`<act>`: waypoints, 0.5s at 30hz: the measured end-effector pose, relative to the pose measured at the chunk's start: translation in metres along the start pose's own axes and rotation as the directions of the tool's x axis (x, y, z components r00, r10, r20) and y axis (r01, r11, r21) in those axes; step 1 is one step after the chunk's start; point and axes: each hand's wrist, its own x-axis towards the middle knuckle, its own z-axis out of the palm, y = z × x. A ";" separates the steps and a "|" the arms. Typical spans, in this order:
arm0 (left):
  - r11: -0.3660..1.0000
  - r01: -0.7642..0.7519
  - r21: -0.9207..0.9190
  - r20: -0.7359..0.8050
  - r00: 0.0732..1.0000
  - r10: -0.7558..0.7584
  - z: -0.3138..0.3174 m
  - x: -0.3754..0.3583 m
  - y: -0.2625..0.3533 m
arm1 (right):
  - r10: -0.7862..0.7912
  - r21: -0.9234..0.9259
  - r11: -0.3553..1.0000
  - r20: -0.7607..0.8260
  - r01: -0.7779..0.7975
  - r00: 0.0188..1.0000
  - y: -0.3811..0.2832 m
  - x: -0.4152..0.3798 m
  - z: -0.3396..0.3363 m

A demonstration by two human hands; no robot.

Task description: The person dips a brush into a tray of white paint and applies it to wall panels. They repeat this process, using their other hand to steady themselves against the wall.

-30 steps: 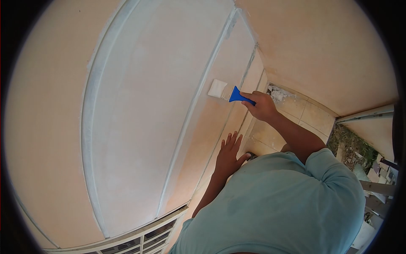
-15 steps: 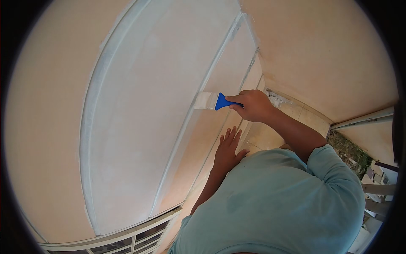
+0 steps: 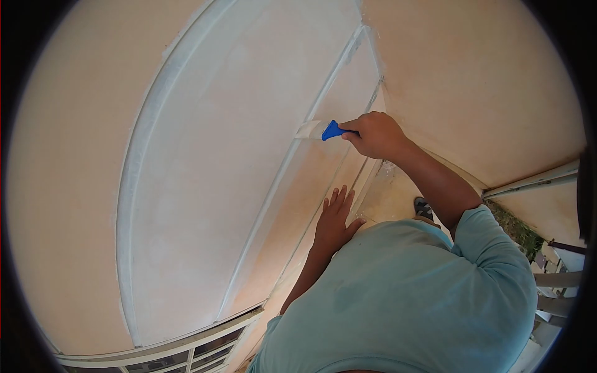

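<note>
The right hand (image 3: 377, 135) is closed around the blue handle of a flat-ended tool (image 3: 331, 130), its forearm stretched out from the sleeve and the handle pointing away from the knuckles. The fingers cover part of the handle, so any marking there cannot be read. The tool's wide, pale end lies at a whitish seam (image 3: 268, 194) on the wall panel (image 3: 199, 168). Nearer the body, the left hand (image 3: 334, 221) is open and empty, fingers slightly spread and thumb out to the side, apparently laid flat on the wall's peach lower part. Farther out are the pale blue shirt (image 3: 398, 298), a dark shoe (image 3: 423, 207) on the floor (image 3: 390, 196) and a white-framed grille (image 3: 177, 351).
</note>
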 end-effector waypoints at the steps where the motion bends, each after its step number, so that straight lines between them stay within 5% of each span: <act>1: 1.000 0.003 0.001 0.000 1.000 -0.003 0.002 -0.005 -0.003 | -0.002 -0.003 1.000 -0.001 0.002 1.000 -0.001 0.000 0.003; 15: 0.999 0.034 0.002 -0.015 0.999 -0.034 -0.026 -0.058 -0.048 | 0.121 -0.051 0.989 -0.258 -0.139 0.959 -0.019 -0.015 0.040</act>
